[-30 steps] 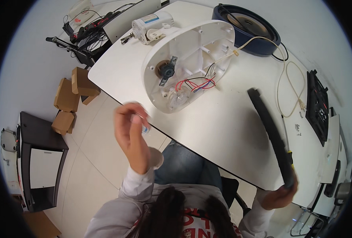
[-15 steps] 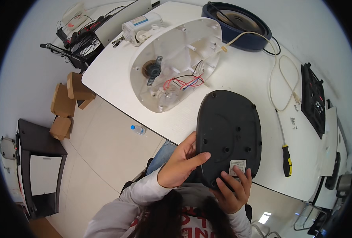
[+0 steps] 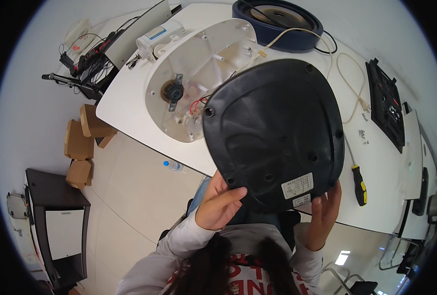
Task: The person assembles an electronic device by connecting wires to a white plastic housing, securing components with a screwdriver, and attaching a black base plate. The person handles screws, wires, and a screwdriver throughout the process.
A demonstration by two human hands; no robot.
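A black plastic base cover (image 3: 272,123) with several screw holes and two pale labels is held up above the table's near edge. My left hand (image 3: 220,202) grips its lower left edge, the thumb on the labelled face. My right hand (image 3: 325,211) holds the lower right edge, fingers at the rim. Behind the cover lies a white plastic housing (image 3: 162,112), open side up, partly hidden by it. Inside the housing are a dark metal bracket (image 3: 176,92) and red wires (image 3: 196,105).
A yellow-and-black screwdriver (image 3: 359,186) lies right, near loose screws (image 3: 362,137) and a black tool case (image 3: 386,105). A power cord (image 3: 358,91) curls across the white table (image 3: 130,118). Behind are a white motor (image 3: 155,41) and a round dark-blue part (image 3: 280,24).
The cover has come up closer to view and tilted, now hiding more of the housing. My right hand has shifted from the labelled face to the right edge.
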